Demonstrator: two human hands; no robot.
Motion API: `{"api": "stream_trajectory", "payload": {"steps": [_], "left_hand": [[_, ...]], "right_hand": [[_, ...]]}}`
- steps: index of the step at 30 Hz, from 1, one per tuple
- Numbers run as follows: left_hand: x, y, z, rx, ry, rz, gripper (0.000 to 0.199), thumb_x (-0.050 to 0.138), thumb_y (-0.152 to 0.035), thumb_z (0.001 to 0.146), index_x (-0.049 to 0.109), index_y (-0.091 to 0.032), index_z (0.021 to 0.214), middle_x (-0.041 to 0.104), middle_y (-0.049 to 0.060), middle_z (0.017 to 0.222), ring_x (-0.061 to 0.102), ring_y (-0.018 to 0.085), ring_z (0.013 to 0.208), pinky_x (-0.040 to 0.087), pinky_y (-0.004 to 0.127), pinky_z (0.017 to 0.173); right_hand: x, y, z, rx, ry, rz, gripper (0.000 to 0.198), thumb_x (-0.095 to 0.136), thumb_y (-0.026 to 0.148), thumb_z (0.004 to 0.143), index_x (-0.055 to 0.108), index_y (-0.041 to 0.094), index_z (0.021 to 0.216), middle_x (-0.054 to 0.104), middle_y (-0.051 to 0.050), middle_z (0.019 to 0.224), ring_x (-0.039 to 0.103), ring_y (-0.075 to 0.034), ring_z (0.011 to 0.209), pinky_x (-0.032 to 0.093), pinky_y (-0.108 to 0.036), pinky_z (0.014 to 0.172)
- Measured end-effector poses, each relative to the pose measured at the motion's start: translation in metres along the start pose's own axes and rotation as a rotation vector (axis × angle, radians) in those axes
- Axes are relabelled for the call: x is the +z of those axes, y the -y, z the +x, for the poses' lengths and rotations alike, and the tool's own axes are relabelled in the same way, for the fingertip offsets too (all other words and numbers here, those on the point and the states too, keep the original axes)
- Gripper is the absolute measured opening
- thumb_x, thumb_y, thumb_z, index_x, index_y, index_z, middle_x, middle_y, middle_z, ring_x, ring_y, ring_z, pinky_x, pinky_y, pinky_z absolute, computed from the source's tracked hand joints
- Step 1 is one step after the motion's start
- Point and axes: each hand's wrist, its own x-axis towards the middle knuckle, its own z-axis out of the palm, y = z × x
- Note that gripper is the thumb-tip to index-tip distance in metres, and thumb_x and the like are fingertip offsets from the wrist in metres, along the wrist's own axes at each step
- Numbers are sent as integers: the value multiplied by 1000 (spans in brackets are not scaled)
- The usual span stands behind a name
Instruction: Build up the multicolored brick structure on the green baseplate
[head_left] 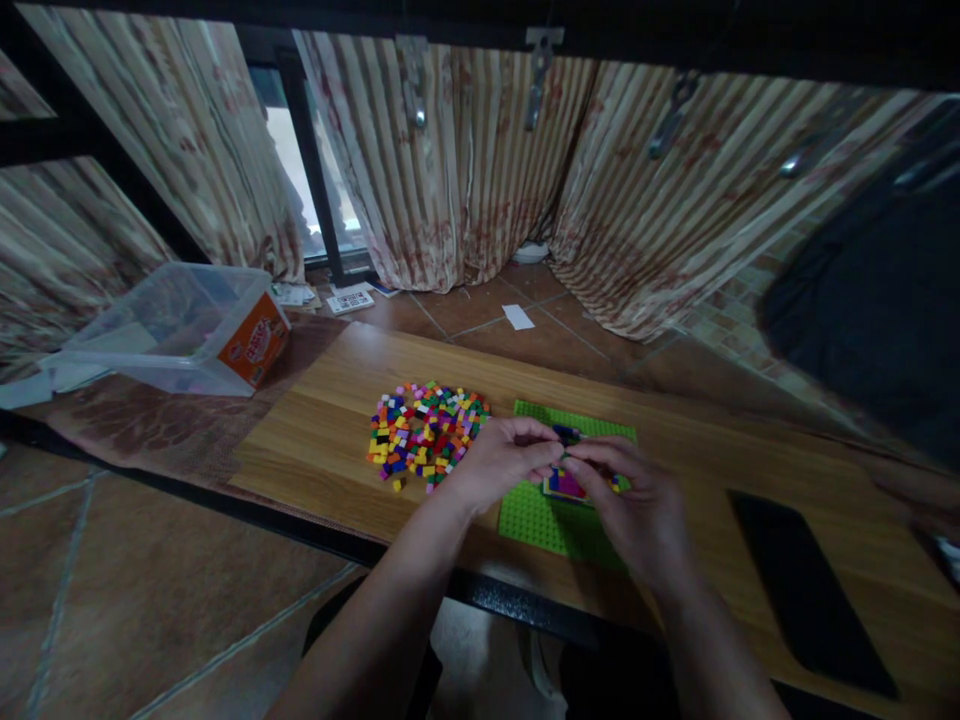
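Observation:
My left hand (504,458) and my right hand (637,500) meet fingertip to fingertip above a green studded baseplate (534,522). Both are closed in a pinch; whatever sits between the fingertips is too small and covered to name. Under them, on the baseplate, is a low build of toy bricks (566,485) with magenta, yellow and blue parts, partly hidden by my fingers. To the left of my left hand lies a loose pile of small multicoloured toy bricks (427,430).
A clear plastic bin (180,345) with an orange label stands at the table's left end. A dark flat slab (810,590) lies right of my right hand on the wooden tabletop (300,440). One yellow brick (398,485) sits near the pile's front. Striped curtains (480,170) hang behind.

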Motion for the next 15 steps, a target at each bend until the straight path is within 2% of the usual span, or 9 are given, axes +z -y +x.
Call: {"api": "stream_trajectory", "payload": {"steps": [4, 8, 15], "left_hand": [[-2, 0, 3, 9, -78, 92, 13, 65, -24, 81, 65, -12, 75, 66, 0, 67, 54, 6, 53, 44, 20, 56], [-7, 6, 7, 29, -115, 262, 16, 58, -21, 82, 63, -14, 69, 63, -1, 63, 52, 7, 52, 41, 20, 54], [-6, 20, 10, 86, -47, 571, 20, 55, -28, 81, 69, -15, 76, 65, 0, 65, 56, 11, 58, 40, 23, 55]], "right_hand": [[-10, -7, 2, 136, -63, 50, 13, 71, 37, 80, 76, 26, 84, 72, -3, 91, 65, -19, 82, 50, -33, 72], [-15, -16, 3, 286, -51, 95, 15, 75, 39, 73, 77, 24, 77, 73, -4, 85, 66, -21, 80, 51, -35, 70], [-9, -24, -1, 272, 36, 89, 14, 76, 39, 72, 78, 26, 75, 72, -3, 82, 66, -21, 81, 52, -37, 75]]}}
